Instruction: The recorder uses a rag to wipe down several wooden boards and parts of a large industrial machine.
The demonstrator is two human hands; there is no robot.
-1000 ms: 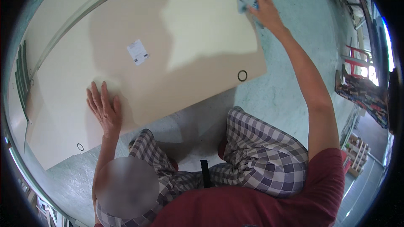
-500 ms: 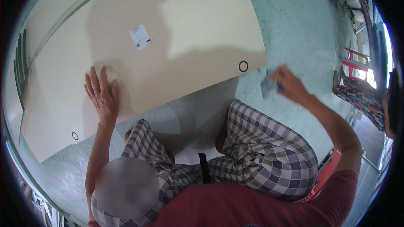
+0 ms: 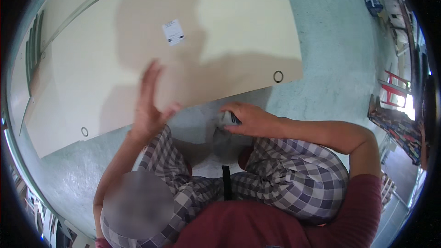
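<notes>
Panel (image 3: 243, 32) lies before me in the head view, set perhaps for easy reach. My left hand (image 3: 149, 105), blurred, is over its near edge, fingers spread and empty; whether it touches, I cannot tell. My right hand (image 3: 251, 119) grips a rag (image 3: 224, 120), bunched perhaps for firmer hold.

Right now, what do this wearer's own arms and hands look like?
The left hand and right hand are gloveless, with no wristwear visible. The right sleeve is short and maroon; only a maroon scrap of the left sleeve shows.
</notes>
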